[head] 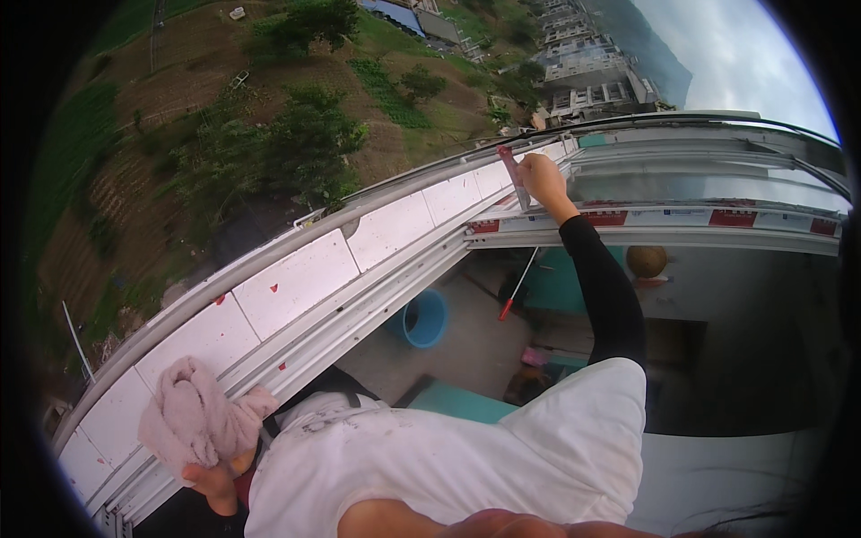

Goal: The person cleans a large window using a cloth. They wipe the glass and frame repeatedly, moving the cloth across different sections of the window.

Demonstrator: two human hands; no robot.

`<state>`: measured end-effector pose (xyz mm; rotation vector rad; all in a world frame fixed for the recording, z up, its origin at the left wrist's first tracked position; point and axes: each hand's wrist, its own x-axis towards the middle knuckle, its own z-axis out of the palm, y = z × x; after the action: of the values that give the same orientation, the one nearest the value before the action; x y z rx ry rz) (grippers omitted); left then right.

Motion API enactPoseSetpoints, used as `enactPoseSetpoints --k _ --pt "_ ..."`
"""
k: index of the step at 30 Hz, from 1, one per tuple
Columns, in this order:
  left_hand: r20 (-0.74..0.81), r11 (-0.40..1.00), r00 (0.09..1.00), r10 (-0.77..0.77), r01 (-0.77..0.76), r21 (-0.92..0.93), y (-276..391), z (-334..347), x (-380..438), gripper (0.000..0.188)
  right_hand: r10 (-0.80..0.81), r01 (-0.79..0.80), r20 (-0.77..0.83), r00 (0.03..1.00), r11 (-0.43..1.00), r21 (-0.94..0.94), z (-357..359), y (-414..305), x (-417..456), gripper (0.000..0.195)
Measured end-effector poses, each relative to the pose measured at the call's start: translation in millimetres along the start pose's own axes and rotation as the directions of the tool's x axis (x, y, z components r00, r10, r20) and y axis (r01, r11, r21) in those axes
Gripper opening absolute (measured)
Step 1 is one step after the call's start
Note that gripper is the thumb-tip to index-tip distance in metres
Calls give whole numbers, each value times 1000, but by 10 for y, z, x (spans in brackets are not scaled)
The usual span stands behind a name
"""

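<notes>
My left hand (214, 483) is at the lower left, beneath a bunched pink cloth (192, 417) that lies against it over the window track; whether its fingers grip the cloth is hard to see. With my arm stretched out, my right hand (543, 180) is closed on a strip of red and clear film (514, 176) at the far corner of the white window frame. Below that hand, printed protective film (672, 216) with red and white patches covers a frame rail. Small red scraps (274, 288) dot the white tiled sill (303, 276).
The sill's outer edge (202, 269) borders a drop to fields and trees. Inside, a blue bucket (425, 318) stands on the floor, near a thin rod with a red handle (506, 309). A window pane (672, 188) is at the right.
</notes>
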<state>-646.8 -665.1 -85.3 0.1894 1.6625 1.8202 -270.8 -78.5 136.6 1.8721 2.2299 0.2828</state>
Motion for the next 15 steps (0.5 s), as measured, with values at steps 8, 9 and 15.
enactPoseSetpoints --k 8,9,15 --pt "-32 999 999 -39 38 -36 -84 32 -1 99 -118 132 -212 970 990 52 -815 -182 45 17" --pt "-43 998 998 -43 41 -46 -104 65 -21 99 -143 162 -254 957 985 54 -924 -232 102 17" --pt "-164 993 980 -117 113 -29 -316 -55 34 96 -137 175 -300 944 979 105 -1471 -194 481 17"
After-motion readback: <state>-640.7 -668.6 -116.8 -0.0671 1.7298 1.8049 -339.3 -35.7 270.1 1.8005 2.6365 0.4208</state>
